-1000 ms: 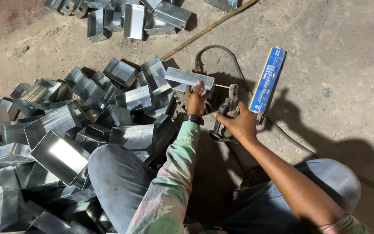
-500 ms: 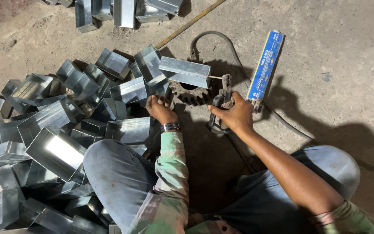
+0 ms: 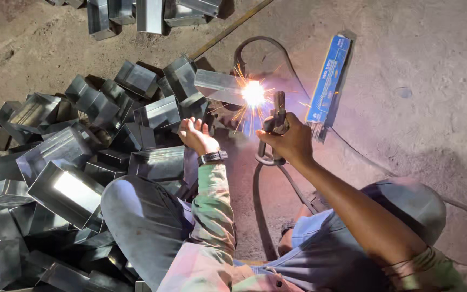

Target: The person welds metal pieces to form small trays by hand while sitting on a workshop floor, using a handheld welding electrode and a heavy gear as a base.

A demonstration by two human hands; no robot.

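Near the middle of the frame the right hand [image 3: 293,143] is closed in a firm grip around a welding electrode holder [image 3: 274,130], a dark clamp-like tool with a looped handle showing below the fist. Its black cable [image 3: 259,205] trails down toward the bottom of the frame. Just above and left of the holder's tip a bright white-blue welding arc [image 3: 253,93] burns, throwing orange sparks outward in thin streaks. The arc sits at the edge of a rectangular sheet-metal box [image 3: 220,85], grey and shiny, lying tilted at the right end of the pile; glare hides the exact contact point, so the seam itself is probably at that box's right edge.

The left hand [image 3: 197,135] is open, fingers spread and palm up, holding nothing, just above another metal box [image 3: 158,163]. A dark wristwatch [image 3: 212,157] circles that wrist.

A large heap of similar open-ended metal boxes [image 3: 66,162] fills the left half of the frame on the dusty concrete floor [image 3: 417,97]. A long blue packet of welding rods [image 3: 328,81] lies at upper right, near the right hand.
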